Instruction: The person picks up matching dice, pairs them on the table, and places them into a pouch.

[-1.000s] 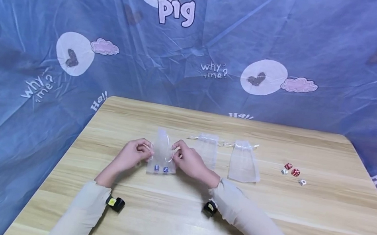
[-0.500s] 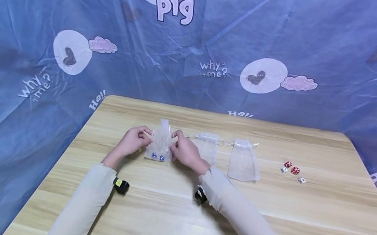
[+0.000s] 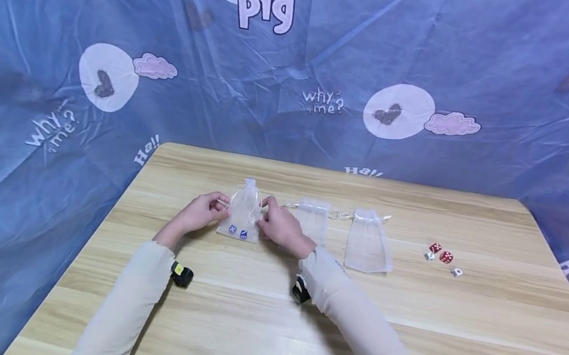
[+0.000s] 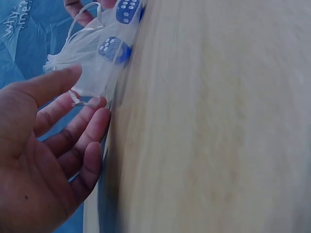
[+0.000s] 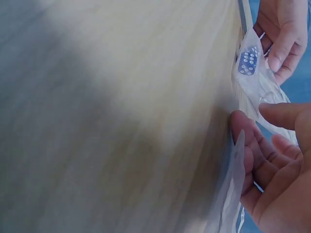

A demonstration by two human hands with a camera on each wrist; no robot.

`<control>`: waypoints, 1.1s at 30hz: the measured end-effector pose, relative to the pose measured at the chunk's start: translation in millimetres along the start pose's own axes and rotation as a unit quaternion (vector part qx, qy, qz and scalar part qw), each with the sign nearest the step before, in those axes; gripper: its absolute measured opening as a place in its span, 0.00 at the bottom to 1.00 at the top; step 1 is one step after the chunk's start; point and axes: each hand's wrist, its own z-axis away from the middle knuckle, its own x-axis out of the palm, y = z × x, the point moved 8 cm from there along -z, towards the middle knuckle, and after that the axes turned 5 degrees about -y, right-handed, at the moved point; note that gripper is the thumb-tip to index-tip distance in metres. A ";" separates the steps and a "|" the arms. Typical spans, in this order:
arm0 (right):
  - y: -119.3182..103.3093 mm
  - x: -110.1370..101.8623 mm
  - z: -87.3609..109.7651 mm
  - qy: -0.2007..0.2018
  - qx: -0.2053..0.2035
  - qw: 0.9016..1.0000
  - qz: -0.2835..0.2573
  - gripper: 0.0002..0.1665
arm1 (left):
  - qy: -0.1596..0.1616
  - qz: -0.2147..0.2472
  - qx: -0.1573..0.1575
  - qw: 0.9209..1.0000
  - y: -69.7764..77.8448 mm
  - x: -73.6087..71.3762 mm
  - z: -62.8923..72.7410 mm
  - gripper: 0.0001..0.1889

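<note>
A sheer white drawstring pouch (image 3: 245, 208) lies at the left of the table, its neck gathered at the far end. Two blue dice with white dots, one blue die (image 3: 244, 234) and another blue die (image 3: 232, 228), show through its near end. At the pouch's left edge is my left hand (image 3: 200, 212), thumb apart from loosely bent fingers; in the left wrist view a white cord (image 4: 86, 103) lies against its fingertips. My right hand (image 3: 282, 224) is beside the opposite edge, with a gap between thumb and fingers in the right wrist view.
Two more sheer pouches lie flat to the right: a middle pouch (image 3: 313, 224), partly behind my right hand, and a right pouch (image 3: 369, 244). Further right are two red dice (image 3: 446, 257) and two white dice (image 3: 456, 272). A blue printed cloth (image 3: 299, 70) hangs behind the wooden table (image 3: 241, 329).
The pouch's mouth has drawn together into a gathered neck. Pouch and hands have shifted slightly away from the body, and the fingers have loosened from the cords.
</note>
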 end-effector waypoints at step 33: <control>9.5 -27.5 17.6 -0.023 -0.046 0.999 0.005 0.29 | 0.051 0.007 0.046 0.998 16.1 -14.2 20.3 0.26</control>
